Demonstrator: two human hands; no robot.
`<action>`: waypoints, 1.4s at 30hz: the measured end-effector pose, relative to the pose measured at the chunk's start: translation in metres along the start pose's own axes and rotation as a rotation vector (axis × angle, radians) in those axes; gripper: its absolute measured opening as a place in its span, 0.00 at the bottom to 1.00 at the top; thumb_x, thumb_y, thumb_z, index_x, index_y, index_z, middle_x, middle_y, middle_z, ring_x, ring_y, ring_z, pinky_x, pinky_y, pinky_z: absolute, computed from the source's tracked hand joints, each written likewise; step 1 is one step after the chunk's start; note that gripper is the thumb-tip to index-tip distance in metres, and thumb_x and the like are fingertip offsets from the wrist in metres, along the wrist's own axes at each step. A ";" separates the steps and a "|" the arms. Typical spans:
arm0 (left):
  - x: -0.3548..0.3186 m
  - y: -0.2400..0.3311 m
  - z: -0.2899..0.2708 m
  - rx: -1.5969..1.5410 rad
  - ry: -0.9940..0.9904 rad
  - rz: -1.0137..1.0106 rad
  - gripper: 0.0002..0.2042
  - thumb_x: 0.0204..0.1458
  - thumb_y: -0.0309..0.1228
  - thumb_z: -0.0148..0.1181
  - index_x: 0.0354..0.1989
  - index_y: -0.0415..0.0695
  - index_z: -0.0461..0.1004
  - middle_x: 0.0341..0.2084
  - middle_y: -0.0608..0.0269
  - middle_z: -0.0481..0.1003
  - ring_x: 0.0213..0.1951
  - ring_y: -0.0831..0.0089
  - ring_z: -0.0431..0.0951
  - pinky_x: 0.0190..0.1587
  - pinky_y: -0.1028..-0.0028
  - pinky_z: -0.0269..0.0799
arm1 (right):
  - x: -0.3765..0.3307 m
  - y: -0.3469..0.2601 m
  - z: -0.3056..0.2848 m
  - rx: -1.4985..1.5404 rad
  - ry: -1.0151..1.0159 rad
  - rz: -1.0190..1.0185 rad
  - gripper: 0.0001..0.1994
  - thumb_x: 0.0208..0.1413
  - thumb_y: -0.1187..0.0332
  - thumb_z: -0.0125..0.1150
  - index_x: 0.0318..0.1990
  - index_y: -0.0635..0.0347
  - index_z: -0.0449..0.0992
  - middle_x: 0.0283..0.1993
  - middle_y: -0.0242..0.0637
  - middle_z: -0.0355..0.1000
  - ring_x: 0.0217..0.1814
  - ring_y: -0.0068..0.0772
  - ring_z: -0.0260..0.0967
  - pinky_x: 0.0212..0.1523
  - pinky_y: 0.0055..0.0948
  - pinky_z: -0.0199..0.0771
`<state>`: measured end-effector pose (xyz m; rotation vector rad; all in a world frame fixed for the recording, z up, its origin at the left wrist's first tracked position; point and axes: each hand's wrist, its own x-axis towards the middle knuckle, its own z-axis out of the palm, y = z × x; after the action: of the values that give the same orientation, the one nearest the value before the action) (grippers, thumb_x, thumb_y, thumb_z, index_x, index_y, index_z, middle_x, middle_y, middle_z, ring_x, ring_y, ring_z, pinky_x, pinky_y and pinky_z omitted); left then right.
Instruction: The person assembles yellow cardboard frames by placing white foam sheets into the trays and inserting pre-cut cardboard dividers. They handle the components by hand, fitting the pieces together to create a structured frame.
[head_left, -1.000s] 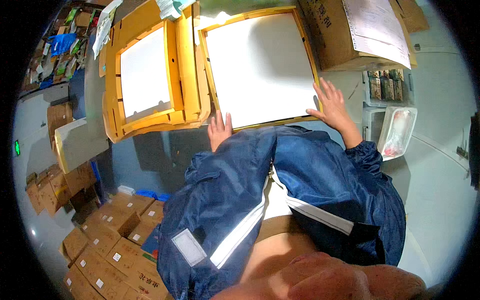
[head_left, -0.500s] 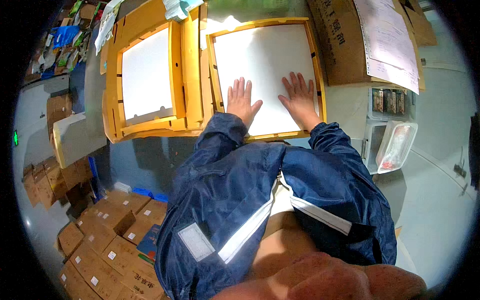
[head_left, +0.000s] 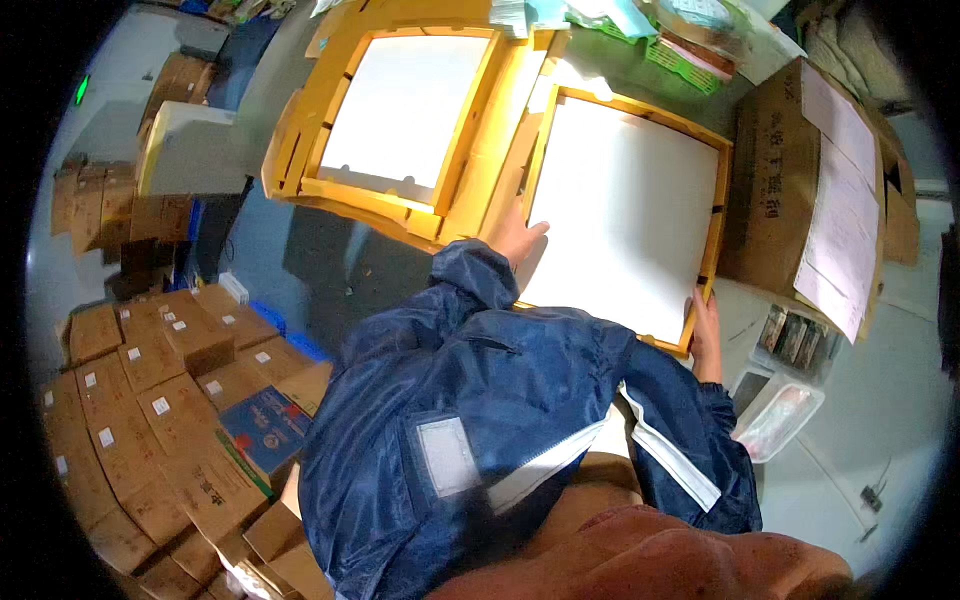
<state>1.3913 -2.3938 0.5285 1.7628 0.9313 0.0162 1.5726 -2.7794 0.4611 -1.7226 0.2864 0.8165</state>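
In front of me lies a shallow yellow box [head_left: 722, 215] with a white sheet [head_left: 625, 205] lying flat inside its raised rim. My left hand [head_left: 518, 238] grips the box's left side near the front corner, thumb over the rim and fingers mostly hidden below. At the right front corner, my right hand [head_left: 706, 330] is closed around the outer side wall. To the left stands a second yellow box [head_left: 463, 125], also with a white sheet [head_left: 405, 105] inside. It rests on larger yellow flat pieces beside the first box.
A brown carton [head_left: 765, 185] with papers [head_left: 845, 220] on it stands at the right. Clear plastic containers [head_left: 780, 415] sit below it. Green baskets [head_left: 680, 68] are at the back. Stacked brown cartons [head_left: 165, 400] fill the floor at lower left.
Both hands were lying flat on the white sheet; they have moved outward and down to grip the box's sides. The box now sits turned slightly clockwise, and the whole view has shifted too.
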 end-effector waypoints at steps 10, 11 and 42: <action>-0.009 0.022 -0.227 -0.124 0.417 0.272 0.32 0.62 0.40 0.58 0.67 0.31 0.57 0.60 0.46 0.67 0.60 0.64 0.68 0.62 0.70 0.63 | -0.048 -0.155 0.197 0.275 -0.378 -0.251 0.38 0.59 0.63 0.63 0.73 0.57 0.48 0.61 0.46 0.63 0.60 0.39 0.64 0.58 0.38 0.68; -0.002 0.018 -0.267 -0.080 0.502 0.310 0.33 0.62 0.43 0.57 0.68 0.31 0.56 0.57 0.42 0.69 0.59 0.60 0.71 0.61 0.69 0.65 | -0.053 -0.170 0.235 0.251 -0.417 -0.267 0.37 0.59 0.63 0.63 0.71 0.57 0.50 0.58 0.44 0.63 0.59 0.38 0.64 0.57 0.38 0.69; -0.060 -0.084 -0.374 -0.645 0.250 0.106 0.26 0.58 0.47 0.61 0.59 0.41 0.72 0.50 0.56 0.78 0.47 0.67 0.80 0.51 0.68 0.77 | -0.133 -0.270 0.395 0.132 -0.744 -0.066 0.22 0.65 0.52 0.52 0.58 0.57 0.69 0.52 0.35 0.73 0.51 0.32 0.74 0.49 0.35 0.78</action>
<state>1.1382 -2.1209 0.6392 1.2166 0.8792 0.5571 1.4842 -2.3584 0.7084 -1.1952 -0.2171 1.2894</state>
